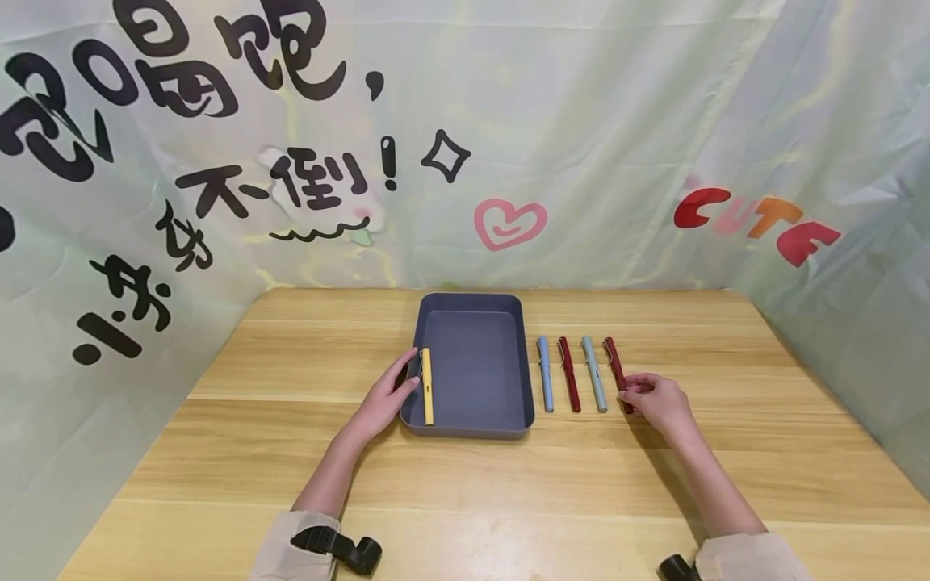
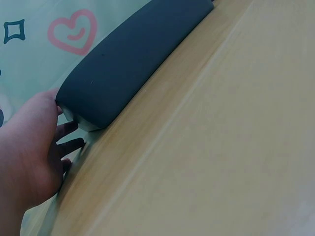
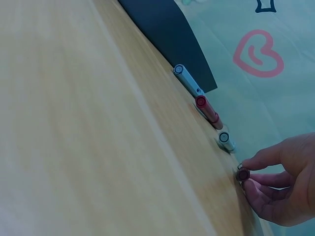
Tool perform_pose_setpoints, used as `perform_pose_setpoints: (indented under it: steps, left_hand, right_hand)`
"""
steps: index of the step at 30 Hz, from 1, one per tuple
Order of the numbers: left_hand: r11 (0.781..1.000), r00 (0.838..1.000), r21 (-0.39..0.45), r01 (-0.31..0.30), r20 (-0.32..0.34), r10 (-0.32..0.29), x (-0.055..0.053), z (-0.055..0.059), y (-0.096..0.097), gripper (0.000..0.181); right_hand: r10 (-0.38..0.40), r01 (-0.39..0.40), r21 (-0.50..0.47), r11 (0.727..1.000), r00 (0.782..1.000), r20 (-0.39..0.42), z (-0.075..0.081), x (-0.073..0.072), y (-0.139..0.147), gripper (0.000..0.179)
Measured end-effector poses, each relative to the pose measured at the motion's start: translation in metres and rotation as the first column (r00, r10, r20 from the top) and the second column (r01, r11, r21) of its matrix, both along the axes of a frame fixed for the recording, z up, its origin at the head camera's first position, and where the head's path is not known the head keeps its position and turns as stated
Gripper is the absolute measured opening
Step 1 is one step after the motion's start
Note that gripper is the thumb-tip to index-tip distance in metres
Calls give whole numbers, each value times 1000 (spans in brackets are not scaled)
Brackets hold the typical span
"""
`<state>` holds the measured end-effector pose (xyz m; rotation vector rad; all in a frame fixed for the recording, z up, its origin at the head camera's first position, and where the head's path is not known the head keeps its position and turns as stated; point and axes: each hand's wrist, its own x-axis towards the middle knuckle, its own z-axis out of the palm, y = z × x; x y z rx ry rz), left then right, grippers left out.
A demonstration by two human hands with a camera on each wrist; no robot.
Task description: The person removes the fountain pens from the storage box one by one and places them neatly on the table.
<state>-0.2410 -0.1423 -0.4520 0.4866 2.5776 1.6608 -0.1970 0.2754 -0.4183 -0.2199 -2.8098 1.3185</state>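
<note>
My left hand (image 1: 383, 402) holds the left side of a dark grey-blue tray (image 1: 475, 363), its thumb at the rim and the other fingers along the outer wall. Inside the tray, near that thumb, a yellow pen (image 1: 428, 387) lies lengthwise. On the right, my right hand (image 1: 659, 401) pinches the near end of a dark red pen (image 1: 614, 365) between thumb and fingers. The right wrist view shows that pen's round end (image 3: 242, 174) between the fingertips. Left of it lie a pale teal pen (image 1: 594, 375), another dark red pen (image 1: 570, 375) and a blue pen (image 1: 545, 375).
The pens form a row of roughly parallel lines to the right of the tray on a wooden table (image 1: 465, 492). Behind and at both sides hangs a pale green cloth (image 1: 603, 145) with printed lettering and a pink heart (image 1: 510, 224).
</note>
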Motion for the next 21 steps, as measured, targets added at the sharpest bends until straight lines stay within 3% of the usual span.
perform_pose_setpoints:
  steps: [5, 12, 14, 17, 21]
  left_hand:
    - [1000, 1000, -3, 3, 17, -3, 2, 5, 0, 51]
    - [1000, 999, -12, 25, 44, -24, 20, 35, 7, 51]
    - [1000, 998, -17, 21, 51, -20, 22, 38, 8, 51]
    - [1000, 998, -14, 19, 53, -19, 22, 39, 8, 51]
    - [1000, 1000, -9, 4, 27, -4, 10, 18, 3, 52]
  right_hand:
    - [1, -1, 3, 1000, 1000, 0, 0, 0, 1, 37]
    - [11, -11, -52, 999, 1000, 8, 2, 0, 2, 39]
    - [14, -13, -54, 998, 1000, 7, 4, 0, 2, 39]
    - [14, -14, -40, 999, 1000, 0, 6, 0, 2, 40]
    - [19, -19, -3, 1000, 1000, -16, 12, 1, -2, 41]
